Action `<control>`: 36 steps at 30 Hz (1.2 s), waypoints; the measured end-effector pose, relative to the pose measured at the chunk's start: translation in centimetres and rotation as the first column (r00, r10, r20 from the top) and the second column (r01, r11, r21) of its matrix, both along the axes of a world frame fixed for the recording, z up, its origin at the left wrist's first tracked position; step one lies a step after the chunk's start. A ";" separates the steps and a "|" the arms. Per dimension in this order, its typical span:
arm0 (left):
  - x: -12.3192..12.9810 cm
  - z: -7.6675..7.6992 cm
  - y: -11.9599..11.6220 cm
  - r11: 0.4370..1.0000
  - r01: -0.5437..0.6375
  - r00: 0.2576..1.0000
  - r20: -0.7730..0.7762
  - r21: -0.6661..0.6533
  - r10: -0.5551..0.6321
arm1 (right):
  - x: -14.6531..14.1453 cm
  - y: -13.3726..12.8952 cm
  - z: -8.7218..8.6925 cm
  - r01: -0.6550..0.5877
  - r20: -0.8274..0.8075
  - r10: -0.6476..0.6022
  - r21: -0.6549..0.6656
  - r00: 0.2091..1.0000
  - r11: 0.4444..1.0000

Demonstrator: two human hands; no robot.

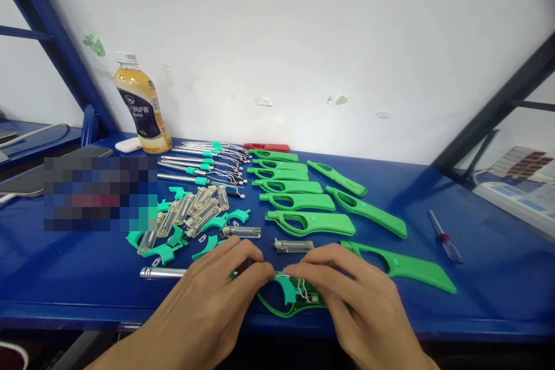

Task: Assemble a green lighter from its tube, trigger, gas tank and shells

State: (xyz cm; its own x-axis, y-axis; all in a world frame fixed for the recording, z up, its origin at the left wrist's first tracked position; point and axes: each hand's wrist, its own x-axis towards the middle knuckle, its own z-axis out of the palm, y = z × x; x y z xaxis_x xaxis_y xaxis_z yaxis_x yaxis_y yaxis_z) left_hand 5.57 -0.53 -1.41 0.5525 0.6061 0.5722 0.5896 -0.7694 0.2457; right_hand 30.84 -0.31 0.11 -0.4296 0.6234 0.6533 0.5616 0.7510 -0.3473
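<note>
Close to the table's front edge lies an opened green gas lighter handle (277, 307), with a teal trigger (286, 290) and white wires (302, 290) inside. Its metal tube (162, 273) sticks out to the left from under my left hand (221, 295). That hand is closed, thumb and index finger pressed on the handle's upper edge by the trigger. My right hand (359, 295) is closed around the wider part of the handle, its fingertips meeting near the wires. The fingers hide much of the handle's inside. Just beyond them lies a clear fuel tank (293, 245).
Behind are green handle shells (321, 224), a red shell (266, 147), metal tubes with wires (182, 178), loose clear tanks (203, 217) and teal triggers (162, 252). A screwdriver (451, 247) lies right. A drink bottle (141, 104) stands back left, near a blurred patch.
</note>
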 end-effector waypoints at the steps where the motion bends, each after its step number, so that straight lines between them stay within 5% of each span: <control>1: 0.0 0.0 0.0 1.000 -0.007 1.000 -0.007 0.018 0.007 | 0.1 0.0 0.0 -0.001 0.018 0.002 -0.026 1.000 1.000; 8: -0.2 0.0 0.0 0.994 0.002 0.999 -0.049 0.111 0.004 | 0.5 -0.2 -0.7 -0.009 0.105 0.020 -0.105 0.994 0.994; 17: -0.5 0.8 -0.4 0.995 -0.023 0.999 -0.019 0.095 0.025 | 0.4 0.4 -0.7 0.004 0.085 -0.007 0.042 0.996 0.999; 26: -5.0 2.2 2.8 0.964 -0.247 0.966 -0.051 0.098 0.253 | 0.0 0.0 -0.9 0.091 -0.009 -0.090 0.058 0.996 0.994; 36: -3.6 1.7 5.2 0.974 -0.219 0.963 -0.147 0.064 0.226 | 0.8 -0.6 -1.2 0.188 0.120 -0.202 0.117 0.972 0.975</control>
